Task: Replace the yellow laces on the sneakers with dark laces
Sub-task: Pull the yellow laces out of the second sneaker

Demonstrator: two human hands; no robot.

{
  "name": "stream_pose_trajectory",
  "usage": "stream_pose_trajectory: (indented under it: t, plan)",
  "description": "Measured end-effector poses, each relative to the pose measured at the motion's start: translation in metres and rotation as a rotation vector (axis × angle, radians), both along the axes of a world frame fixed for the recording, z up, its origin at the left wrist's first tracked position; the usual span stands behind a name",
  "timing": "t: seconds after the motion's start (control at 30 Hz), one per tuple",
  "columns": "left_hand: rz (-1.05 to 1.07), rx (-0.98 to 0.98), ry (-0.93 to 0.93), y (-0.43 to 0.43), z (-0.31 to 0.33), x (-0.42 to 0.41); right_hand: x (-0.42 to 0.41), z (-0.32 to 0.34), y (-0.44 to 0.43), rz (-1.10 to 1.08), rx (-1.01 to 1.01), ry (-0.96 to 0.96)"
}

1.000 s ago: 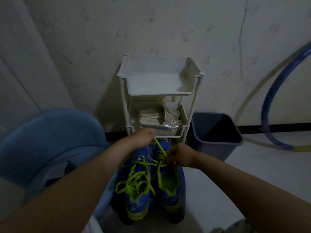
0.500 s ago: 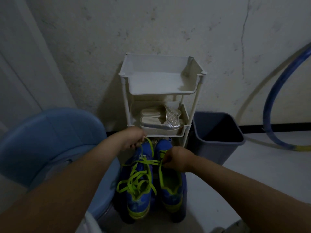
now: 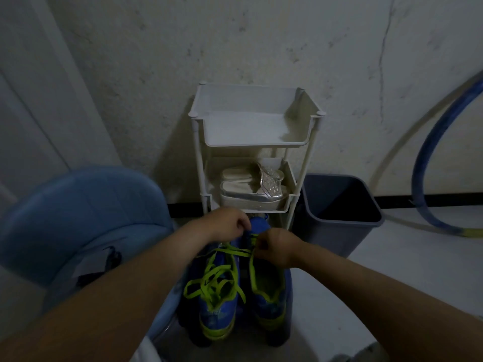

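Two blue sneakers stand side by side on the floor just in front of the white rack, their far ends at its foot.

The left hand hovers at the rack's bottom edge, its fingers curled tight and pressed against the far tip of the right-side sneaker. In the dim light I cannot tell whether they pinch a lace.

The right hand sits a little nearer the person, just beside the left. Its fingers are curled together and pinch a strand of the yellow laces at the upper eyelets of that same sneaker.

From those fingers one strand runs across to the left-side sneaker, where the rest of the lace lies in loose loops over the tongue.

A dark bin stands beside the rack, against the wall.
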State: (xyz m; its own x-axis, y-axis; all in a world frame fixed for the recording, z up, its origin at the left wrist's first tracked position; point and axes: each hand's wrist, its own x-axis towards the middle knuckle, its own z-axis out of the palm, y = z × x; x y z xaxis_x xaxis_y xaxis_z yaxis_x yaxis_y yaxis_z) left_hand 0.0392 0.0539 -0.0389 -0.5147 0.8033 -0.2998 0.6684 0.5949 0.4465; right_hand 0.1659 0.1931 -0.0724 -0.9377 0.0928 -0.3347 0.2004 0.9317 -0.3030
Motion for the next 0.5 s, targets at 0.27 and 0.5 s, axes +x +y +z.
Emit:
stream_pose_trajectory:
  t: [0.27,0.5]
  plan:
    - [-0.161,-0.104,-0.014,0.013,-0.025,0.028,0.005,0.01,0.013,-0.159,-0.008,0.09]
    - [-0.033,-0.035,-0.149,0.016,-0.036,0.028,0.011,0.014,0.032,-0.305,-0.002,0.121]
